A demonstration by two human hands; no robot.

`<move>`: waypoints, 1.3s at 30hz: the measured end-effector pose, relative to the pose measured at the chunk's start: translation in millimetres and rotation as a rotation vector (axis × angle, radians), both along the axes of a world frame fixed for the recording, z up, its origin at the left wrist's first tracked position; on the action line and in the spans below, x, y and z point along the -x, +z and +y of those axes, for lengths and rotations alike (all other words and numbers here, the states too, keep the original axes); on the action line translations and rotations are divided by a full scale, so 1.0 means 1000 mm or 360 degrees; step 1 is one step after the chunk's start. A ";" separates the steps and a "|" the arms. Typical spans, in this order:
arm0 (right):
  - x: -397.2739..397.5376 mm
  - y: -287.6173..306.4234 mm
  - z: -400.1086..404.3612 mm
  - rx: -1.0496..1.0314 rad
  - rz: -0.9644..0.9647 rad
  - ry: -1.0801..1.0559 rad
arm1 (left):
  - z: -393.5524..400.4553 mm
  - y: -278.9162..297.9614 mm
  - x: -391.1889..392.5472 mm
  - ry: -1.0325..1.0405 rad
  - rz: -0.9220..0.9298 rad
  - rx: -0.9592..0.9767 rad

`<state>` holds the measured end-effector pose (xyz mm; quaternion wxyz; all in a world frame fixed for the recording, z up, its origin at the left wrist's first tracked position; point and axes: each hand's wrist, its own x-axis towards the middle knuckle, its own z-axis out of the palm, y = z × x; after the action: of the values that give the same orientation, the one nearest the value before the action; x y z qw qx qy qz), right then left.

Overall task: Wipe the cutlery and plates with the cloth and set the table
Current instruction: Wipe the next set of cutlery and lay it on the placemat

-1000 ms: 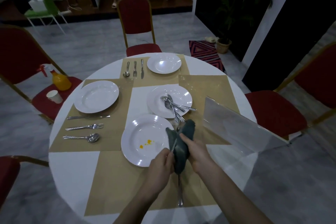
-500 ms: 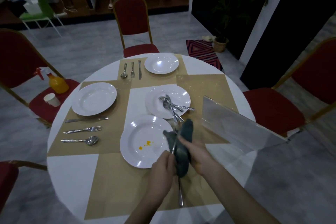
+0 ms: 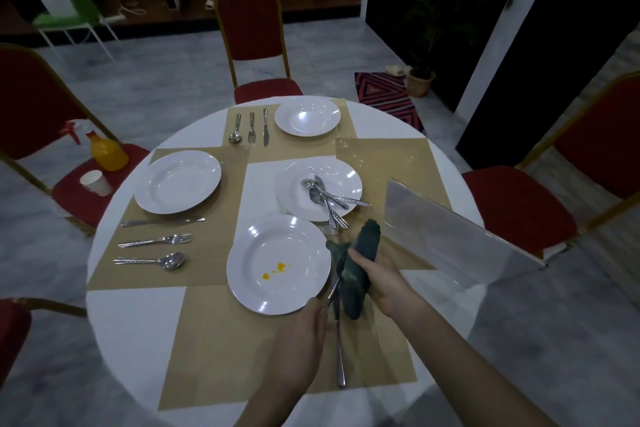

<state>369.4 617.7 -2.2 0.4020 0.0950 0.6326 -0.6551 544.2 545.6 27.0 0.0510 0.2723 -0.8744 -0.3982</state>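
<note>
My right hand [image 3: 381,282] grips a dark green cloth [image 3: 358,260] bunched just right of a white plate with yellow spots [image 3: 278,263]. My left hand [image 3: 301,336] pinches the thin handle of a piece of cutlery [image 3: 331,292] whose upper end is hidden in the cloth. Another piece of cutlery [image 3: 340,357] lies on the tan placemat [image 3: 242,357] below the cloth. A plate holding several spoons and forks [image 3: 343,177] sits in the middle. Clean plates stand at the far side [image 3: 307,115] and at the left [image 3: 177,181], each beside a knife, fork and spoon.
A clear plastic sheet [image 3: 450,236] stands tilted on the white round table [image 3: 131,322], right of my hands. Red chairs ring the table. The left chair [image 3: 79,198] holds an orange spray bottle [image 3: 107,151] and a paper cup [image 3: 95,182].
My left hand has drawn back a little toward me, pulling the cutlery handle further out of the cloth. My right hand keeps its hold on the cloth.
</note>
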 end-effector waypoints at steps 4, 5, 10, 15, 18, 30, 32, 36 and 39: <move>-0.014 -0.004 -0.002 0.0183 -0.0035 -0.0075 | 0.004 0.005 -0.005 -0.0013 0.0083 -0.0559; -0.015 -0.005 -0.001 0.0093 0.0035 -0.0144 | 0.005 0.005 -0.008 0.0009 0.0069 -0.0695; -0.003 -0.010 0.031 -0.0421 0.0284 -0.0465 | 0.003 -0.013 -0.018 0.0355 -0.0006 -0.1124; -0.010 -0.017 0.067 -0.0321 0.0129 -0.0192 | 0.022 -0.047 -0.013 0.0372 -0.0141 -0.1089; -0.022 -0.027 0.083 -0.0326 0.0056 -0.0076 | 0.040 -0.066 -0.001 0.0277 -0.0234 -0.0951; -0.045 -0.040 0.130 -0.0403 0.0111 -0.0123 | 0.057 -0.104 0.029 0.0161 -0.0358 -0.0748; -0.046 -0.041 0.132 -0.0412 0.0106 -0.0131 | 0.054 -0.107 0.030 0.0099 -0.0398 -0.0674; -0.046 -0.039 0.130 -0.0405 0.0110 -0.0111 | 0.048 -0.116 0.037 -0.0064 -0.0474 -0.0338; -0.044 -0.036 0.122 -0.0413 0.0120 -0.0086 | 0.044 -0.122 0.041 -0.0125 -0.0520 -0.0202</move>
<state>413.7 740.2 -38.2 0.3445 0.1388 0.7239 -0.5814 503.4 590.1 -94.6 -0.1246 0.3017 -0.8541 -0.4049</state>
